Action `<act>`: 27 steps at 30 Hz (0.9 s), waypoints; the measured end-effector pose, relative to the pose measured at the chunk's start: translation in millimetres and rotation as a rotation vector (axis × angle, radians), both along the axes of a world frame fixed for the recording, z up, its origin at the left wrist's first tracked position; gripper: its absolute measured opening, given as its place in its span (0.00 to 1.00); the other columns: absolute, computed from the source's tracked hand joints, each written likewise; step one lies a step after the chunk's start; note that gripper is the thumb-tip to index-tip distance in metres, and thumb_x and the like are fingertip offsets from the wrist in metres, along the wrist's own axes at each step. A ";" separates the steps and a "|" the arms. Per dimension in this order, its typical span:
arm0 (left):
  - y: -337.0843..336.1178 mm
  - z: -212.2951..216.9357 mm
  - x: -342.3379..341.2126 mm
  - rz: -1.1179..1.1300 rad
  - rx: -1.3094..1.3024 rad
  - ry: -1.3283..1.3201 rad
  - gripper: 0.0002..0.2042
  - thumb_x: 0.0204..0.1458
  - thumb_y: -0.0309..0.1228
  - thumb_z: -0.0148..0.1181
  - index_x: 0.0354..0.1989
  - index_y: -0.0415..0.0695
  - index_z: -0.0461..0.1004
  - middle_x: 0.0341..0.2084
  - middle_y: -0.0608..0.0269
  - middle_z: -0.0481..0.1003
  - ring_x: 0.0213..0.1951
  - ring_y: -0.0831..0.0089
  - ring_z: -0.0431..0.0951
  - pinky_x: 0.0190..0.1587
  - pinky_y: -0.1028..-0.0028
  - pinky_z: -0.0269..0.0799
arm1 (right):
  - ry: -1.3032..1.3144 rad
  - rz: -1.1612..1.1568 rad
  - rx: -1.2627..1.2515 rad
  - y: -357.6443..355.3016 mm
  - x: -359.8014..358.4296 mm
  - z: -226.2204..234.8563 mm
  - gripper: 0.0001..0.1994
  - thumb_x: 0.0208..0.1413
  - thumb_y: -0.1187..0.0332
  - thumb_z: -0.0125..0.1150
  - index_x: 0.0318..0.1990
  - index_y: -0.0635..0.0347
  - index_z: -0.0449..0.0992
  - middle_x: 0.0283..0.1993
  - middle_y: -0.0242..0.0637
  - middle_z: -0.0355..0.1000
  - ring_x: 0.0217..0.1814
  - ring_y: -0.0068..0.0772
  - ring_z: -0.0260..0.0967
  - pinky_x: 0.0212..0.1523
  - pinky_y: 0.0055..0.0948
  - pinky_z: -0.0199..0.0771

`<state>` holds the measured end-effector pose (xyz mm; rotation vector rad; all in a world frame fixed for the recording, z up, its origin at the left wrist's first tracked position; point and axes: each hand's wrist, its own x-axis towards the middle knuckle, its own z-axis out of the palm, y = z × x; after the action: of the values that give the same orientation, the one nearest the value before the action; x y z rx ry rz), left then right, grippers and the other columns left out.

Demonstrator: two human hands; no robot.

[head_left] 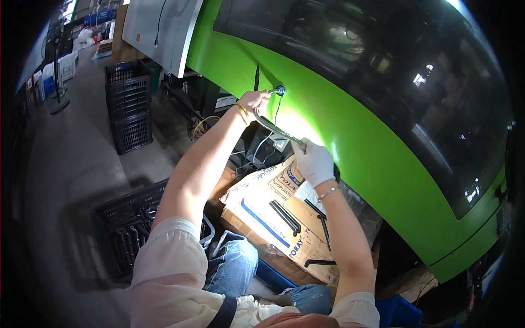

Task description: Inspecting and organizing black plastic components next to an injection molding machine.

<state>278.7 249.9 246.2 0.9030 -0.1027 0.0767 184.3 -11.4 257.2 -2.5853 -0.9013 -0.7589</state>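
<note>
A flexible metal gooseneck lamp runs between my hands, its round base on the green machine panel. My bare left hand is closed around the neck close to the base. My right hand, in a white glove, grips the neck's other end; the lamp head is mostly hidden behind it. Bright light falls on the panel and on the cardboard box below. Several black bent plastic parts lie on that box. A thin black rod sticks up beside my left hand.
A black crate holding several dark parts stands on the floor at left. Stacked black crates stand farther back. The machine's dark window fills the upper right. Thin cables hang below the lamp. A blue bin is at lower right.
</note>
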 end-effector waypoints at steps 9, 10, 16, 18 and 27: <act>-31.8 32.6 -116.8 0.318 0.155 -0.241 0.19 0.64 0.39 0.49 0.55 0.36 0.68 0.14 0.80 0.57 0.12 0.88 0.55 0.12 0.83 0.49 | -0.255 0.121 -0.226 -28.6 -31.9 30.6 0.09 0.57 0.57 0.58 0.31 0.50 0.74 0.22 0.40 0.74 0.23 0.45 0.74 0.25 0.41 0.72; -16.6 39.9 -121.7 0.306 0.030 -0.248 0.17 0.66 0.38 0.46 0.51 0.36 0.69 0.14 0.80 0.56 0.12 0.88 0.54 0.12 0.84 0.49 | -0.285 0.218 -0.153 -18.2 -41.0 37.7 0.10 0.58 0.56 0.58 0.31 0.51 0.73 0.21 0.40 0.73 0.23 0.45 0.74 0.24 0.42 0.72; 30.4 37.8 -89.5 0.073 -0.216 -0.023 0.21 0.67 0.39 0.40 0.18 0.51 0.57 0.10 0.78 0.55 0.10 0.86 0.56 0.10 0.86 0.53 | -0.337 0.156 -0.183 12.3 -44.8 87.1 0.14 0.58 0.54 0.55 0.32 0.55 0.72 0.22 0.40 0.74 0.26 0.46 0.74 0.27 0.43 0.72; 33.5 37.7 -66.2 -0.025 -0.274 -0.055 0.18 0.66 0.35 0.40 0.19 0.50 0.56 0.11 0.77 0.56 0.11 0.85 0.56 0.12 0.84 0.54 | -0.442 0.110 -0.266 10.8 -32.5 100.9 0.14 0.59 0.54 0.54 0.33 0.55 0.72 0.23 0.40 0.73 0.27 0.47 0.74 0.27 0.45 0.71; 24.4 57.7 -8.9 -0.032 -0.344 0.001 0.11 0.63 0.27 0.37 0.26 0.45 0.56 0.14 0.72 0.59 0.13 0.82 0.56 0.14 0.82 0.53 | -0.419 -0.048 -0.315 13.4 -5.3 129.9 0.17 0.63 0.52 0.49 0.34 0.57 0.69 0.24 0.43 0.73 0.28 0.50 0.73 0.28 0.47 0.71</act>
<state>269.8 274.3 303.8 0.5573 -0.0998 0.0617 179.0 1.9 387.1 -2.7731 -1.1600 -1.2999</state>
